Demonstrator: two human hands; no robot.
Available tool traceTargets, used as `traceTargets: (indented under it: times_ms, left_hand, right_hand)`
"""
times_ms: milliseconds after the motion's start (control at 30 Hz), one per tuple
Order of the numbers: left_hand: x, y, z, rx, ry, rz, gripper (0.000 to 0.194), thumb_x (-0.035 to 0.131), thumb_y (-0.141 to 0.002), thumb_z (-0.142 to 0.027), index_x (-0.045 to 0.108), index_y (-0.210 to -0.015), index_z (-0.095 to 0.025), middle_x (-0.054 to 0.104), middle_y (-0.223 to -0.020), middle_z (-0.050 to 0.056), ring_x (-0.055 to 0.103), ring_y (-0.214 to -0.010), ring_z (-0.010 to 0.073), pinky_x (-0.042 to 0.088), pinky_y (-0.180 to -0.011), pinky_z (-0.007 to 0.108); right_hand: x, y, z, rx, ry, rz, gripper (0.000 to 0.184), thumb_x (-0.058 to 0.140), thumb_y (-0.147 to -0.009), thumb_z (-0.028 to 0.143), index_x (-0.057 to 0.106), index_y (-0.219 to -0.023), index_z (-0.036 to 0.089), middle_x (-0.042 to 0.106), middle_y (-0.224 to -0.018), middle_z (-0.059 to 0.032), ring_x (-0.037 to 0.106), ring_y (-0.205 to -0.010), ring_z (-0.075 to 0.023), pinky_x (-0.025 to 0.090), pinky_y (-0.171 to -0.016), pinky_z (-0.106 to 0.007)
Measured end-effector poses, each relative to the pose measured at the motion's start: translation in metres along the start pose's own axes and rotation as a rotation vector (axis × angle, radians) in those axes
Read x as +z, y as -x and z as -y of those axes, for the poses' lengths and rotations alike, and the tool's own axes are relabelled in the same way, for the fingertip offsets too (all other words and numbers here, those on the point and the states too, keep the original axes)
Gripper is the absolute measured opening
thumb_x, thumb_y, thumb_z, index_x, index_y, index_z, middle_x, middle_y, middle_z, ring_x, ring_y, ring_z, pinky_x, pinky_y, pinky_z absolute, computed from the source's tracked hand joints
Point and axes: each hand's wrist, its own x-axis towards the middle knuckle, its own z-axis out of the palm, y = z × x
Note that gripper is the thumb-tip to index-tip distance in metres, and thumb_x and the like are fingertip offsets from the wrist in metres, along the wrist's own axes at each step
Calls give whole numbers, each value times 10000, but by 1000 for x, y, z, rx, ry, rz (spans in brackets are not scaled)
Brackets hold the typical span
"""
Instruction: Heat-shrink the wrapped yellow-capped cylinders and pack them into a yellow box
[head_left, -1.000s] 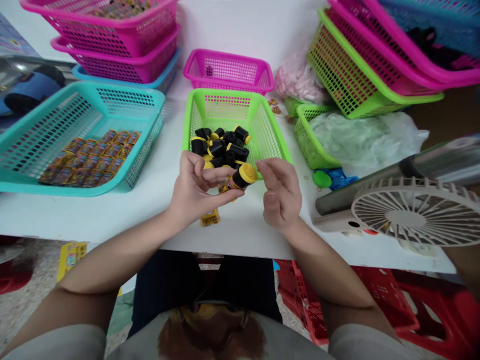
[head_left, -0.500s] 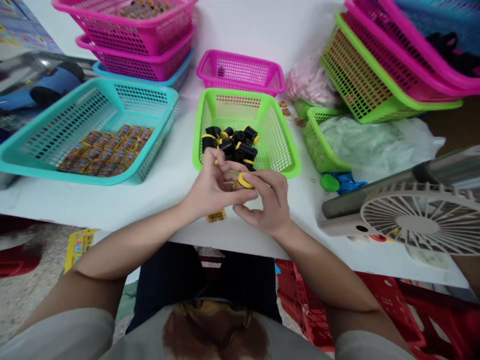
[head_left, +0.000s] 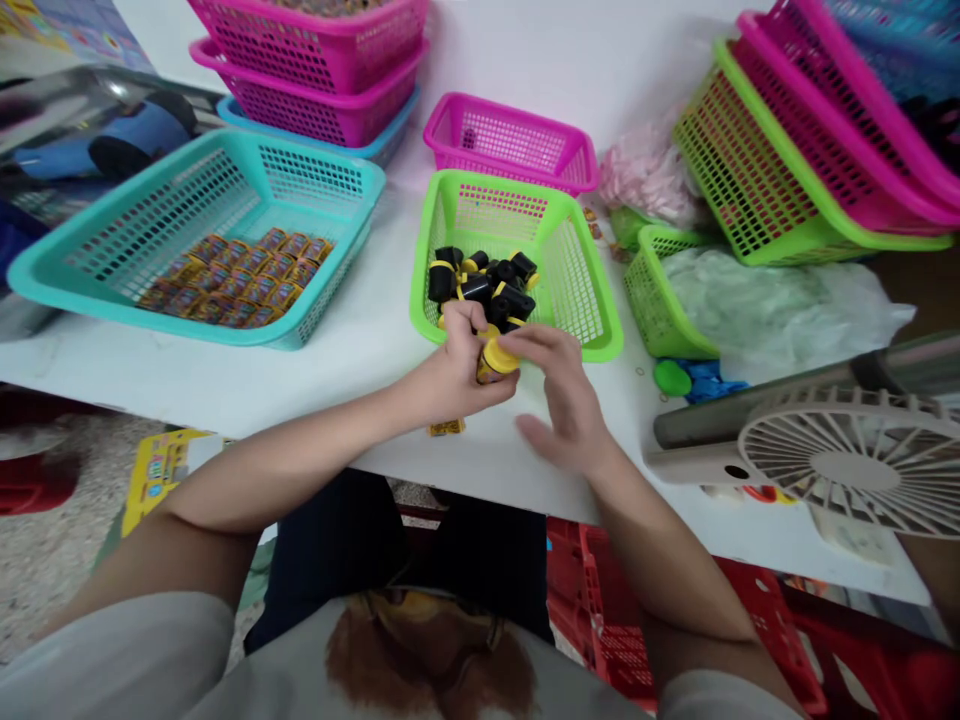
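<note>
My left hand [head_left: 448, 378] is closed around a small canister [head_left: 496, 364] with a yellow cap and a printed yellow wrapper, held in front of the green basket. My right hand [head_left: 564, 395] is open, thumb apart from the fingers and slightly blurred. Its fingertips are at the cap's right edge; whether they touch it I cannot tell. Beneath my left hand, on the table, lies a printed yellow label [head_left: 447, 427], partly hidden. Several black canisters [head_left: 512, 300] with yellow caps are heaped in the light green basket [head_left: 600, 290] just beyond my hands.
At left, a turquoise basket [head_left: 82, 296] holds rows of wrapped canisters [head_left: 240, 278]. Stacked pink baskets [head_left: 330, 110] stand behind it, and another pink basket [head_left: 517, 145] is against the wall. A fan [head_left: 855, 465], a plastic bag [head_left: 780, 300] and tilted baskets [head_left: 750, 170] occupy the right.
My right hand has let go of the canister and opened, moving slightly right. The canister stays in my left hand, now with its wrapper showing. The view has shifted left.
</note>
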Motion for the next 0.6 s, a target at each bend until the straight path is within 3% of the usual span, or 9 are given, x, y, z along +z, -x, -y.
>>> traceTargets:
  times_ms: [67, 167, 333, 500, 600]
  left_hand:
    - [-2, 0, 10, 84, -125, 8, 520, 714, -877, -230, 221, -1033, -288, 457, -878, -69, 553, -674, 92, 437, -598, 233]
    - [-3, 2, 19, 159, -200, 95, 472, 679, -931, -254, 226, -1065, -279, 487, -912, -44, 559, -687, 98, 419, -585, 228]
    - [-2, 7, 20, 288, -285, 100, 385, 623, -990, -272, 260, -1119, -260, 488, -967, -21, 576, -652, 86, 412, -544, 205]
    - [-2, 4, 16, 232, -247, 80, 436, 664, -953, -237, 255, -1101, -263, 495, -942, -40, 566, -645, 67, 372, -526, 176]
    - [-1, 0, 7, 98, -72, 55, 502, 684, -890, -170, 220, -1044, -285, 467, -826, -101, 533, -611, 54, 362, -546, 167]
  right_hand:
    - [-3, 0, -3, 149, -130, 17, 505, 628, -946, 460, 597, -1410, 263, 664, -1189, -86, 632, -1054, -195, 558, -863, -372]
    - [0, 2, -4, 358, -318, 1, 389, 760, -884, 402, 689, -1225, 231, 656, -874, -3, 569, -710, -91, 503, -619, -244]
    - [8, 1, 0, 489, -550, -35, 386, 884, -755, 344, 695, -1053, 188, 674, -760, 29, 591, -629, -63, 521, -572, -189]
    - [9, 0, 3, 443, -528, -52, 359, 828, -825, 322, 658, -1118, 205, 689, -834, 13, 625, -679, -73, 557, -609, -199]
    - [5, -1, 5, 208, -249, -89, 445, 799, -858, 307, 615, -1258, 243, 707, -1172, -69, 709, -1009, -154, 632, -836, -312]
